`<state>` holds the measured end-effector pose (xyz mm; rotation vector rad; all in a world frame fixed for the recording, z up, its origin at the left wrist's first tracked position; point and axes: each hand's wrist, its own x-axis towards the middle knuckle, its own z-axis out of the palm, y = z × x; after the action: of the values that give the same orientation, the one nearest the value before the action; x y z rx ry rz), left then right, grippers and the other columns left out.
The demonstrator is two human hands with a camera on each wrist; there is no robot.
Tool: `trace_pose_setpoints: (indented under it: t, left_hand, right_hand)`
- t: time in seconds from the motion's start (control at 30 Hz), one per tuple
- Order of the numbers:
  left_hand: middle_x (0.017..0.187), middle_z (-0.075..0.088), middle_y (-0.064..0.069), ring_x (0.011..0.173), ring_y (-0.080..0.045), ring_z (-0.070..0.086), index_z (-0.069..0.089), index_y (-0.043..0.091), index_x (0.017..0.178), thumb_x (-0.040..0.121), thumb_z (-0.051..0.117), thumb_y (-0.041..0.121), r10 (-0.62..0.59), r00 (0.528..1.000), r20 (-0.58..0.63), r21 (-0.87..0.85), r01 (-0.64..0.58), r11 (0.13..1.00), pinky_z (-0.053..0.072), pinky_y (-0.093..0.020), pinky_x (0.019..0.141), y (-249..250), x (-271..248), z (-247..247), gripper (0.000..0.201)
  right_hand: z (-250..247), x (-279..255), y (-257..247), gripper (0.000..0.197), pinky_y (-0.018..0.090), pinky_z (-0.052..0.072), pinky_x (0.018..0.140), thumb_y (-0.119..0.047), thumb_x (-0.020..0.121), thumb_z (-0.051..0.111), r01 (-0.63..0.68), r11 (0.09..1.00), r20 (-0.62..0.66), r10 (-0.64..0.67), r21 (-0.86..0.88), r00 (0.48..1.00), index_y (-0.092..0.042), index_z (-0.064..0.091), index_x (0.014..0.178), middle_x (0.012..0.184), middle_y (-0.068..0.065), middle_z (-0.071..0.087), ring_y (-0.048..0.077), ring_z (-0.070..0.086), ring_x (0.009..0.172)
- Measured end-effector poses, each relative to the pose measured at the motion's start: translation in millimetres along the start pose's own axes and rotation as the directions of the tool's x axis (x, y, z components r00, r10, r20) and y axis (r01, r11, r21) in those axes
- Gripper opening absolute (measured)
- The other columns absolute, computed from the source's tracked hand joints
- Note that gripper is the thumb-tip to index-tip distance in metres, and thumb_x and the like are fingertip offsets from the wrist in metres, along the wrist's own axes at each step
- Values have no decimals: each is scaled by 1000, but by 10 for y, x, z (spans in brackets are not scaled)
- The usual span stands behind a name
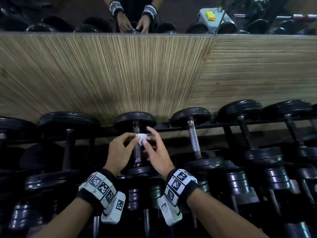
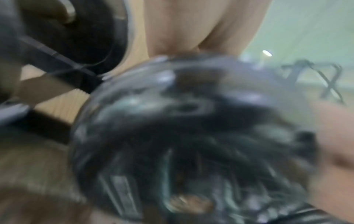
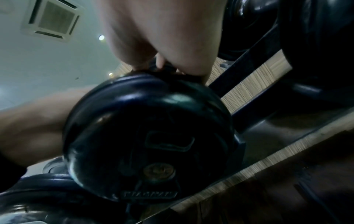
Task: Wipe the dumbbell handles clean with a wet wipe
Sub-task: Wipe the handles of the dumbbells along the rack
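Note:
A small crumpled white wet wipe [image 1: 142, 138] sits on the upper part of the metal handle [image 1: 137, 152] of the middle dumbbell [image 1: 135, 120] on the rack's top row. My left hand [image 1: 133, 140] pinches the wipe from the left with curled fingers. From the right, my right hand [image 1: 148, 137] pinches it with the thumb, the index finger lifted above. In the blurred left wrist view, the dumbbell's near end plate [image 2: 191, 136] fills the frame below my palm [image 2: 191, 30]. The right wrist view shows the same plate [image 3: 153, 136] under my hand [image 3: 162, 30]; the wipe is hidden in both.
More black dumbbells line the rack on both sides, among them one with a bare metal handle [image 1: 193, 140] just to the right. A lower row [image 1: 240, 182] lies nearer me. A striped wooden wall panel [image 1: 120, 74] rises behind, with a mirror [image 1: 68, 14] above it.

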<state>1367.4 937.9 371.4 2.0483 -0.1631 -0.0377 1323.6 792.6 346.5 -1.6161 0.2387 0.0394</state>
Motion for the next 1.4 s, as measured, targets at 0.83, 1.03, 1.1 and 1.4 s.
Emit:
trace_pose_setpoints:
  t: [0.83, 1.03, 1.1, 1.4]
  left_hand:
    - [79, 70, -6, 85, -33, 61, 70, 21, 92, 92, 58, 35, -52, 900, -432, 722, 380, 578, 35, -46, 88, -290, -351, -1273, 19]
    - [60, 43, 7, 77, -31, 58, 70, 20, 86, 92, 60, 32, -99, 890, -445, 703, 416, 577, 36, -45, 86, -169, -372, -1273, 16]
    - [59, 39, 10, 76, -29, 57, 70, 20, 85, 91, 59, 32, -108, 892, -438, 699, 414, 583, 36, -45, 87, -147, -373, -1273, 17]
    - [56, 36, 11, 69, -28, 54, 70, 18, 82, 88, 63, 27, -64, 873, -483, 659, 411, 630, 36, -45, 85, -156, -396, -1272, 13]
  right_hand:
    - [64, 946, 170, 21, 31, 52, 61, -3, 95, 60, -119, 937, 80, 153, -328, 985, -2, 73, 78, 65, 6, 66, 16, 60, 59]
    - [24, 789, 180, 23, 30, 51, 64, -2, 100, 53, -104, 959, 129, 142, -264, 981, -3, 71, 84, 69, 7, 65, 14, 58, 59]
    - [17, 691, 208, 25, 35, 52, 68, -2, 100, 52, -93, 957, 150, 139, -276, 979, 0, 71, 84, 70, 8, 66, 15, 58, 62]
    - [70, 685, 63, 25, 22, 49, 82, 0, 98, 51, -17, 931, 152, 77, -365, 985, -4, 75, 94, 91, -3, 72, 8, 64, 85]
